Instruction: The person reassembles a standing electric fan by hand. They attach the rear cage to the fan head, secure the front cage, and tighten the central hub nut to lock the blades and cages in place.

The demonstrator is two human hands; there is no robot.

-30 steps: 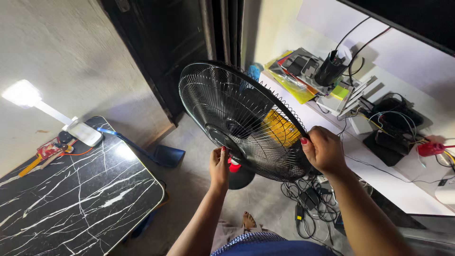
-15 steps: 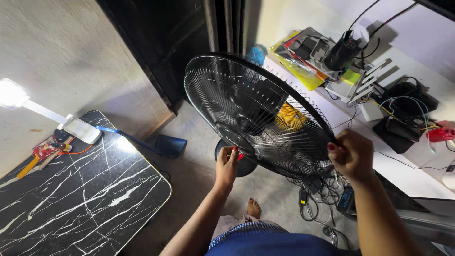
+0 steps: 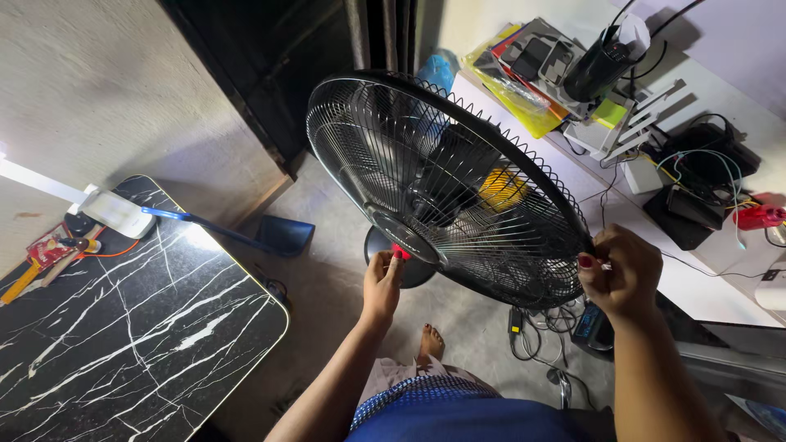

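Head view: fan (image 3: 446,188) stands tilted on the floor, between the black marble tabletop (image 3: 123,319) and a white shelf (image 3: 696,278). Left hand (image 3: 381,282) at the lower rim of the fan's grille, fingers (image 3: 396,260) curled against the wires just below the hub. Right hand (image 3: 622,270) at the rim on the shelf side, fingers closed in a pinch on the black rim band. Cables (image 3: 540,323) lie on the floor under the fan. Blue dustpan (image 3: 278,235) near the fan base. Bare foot (image 3: 430,344) below the fan
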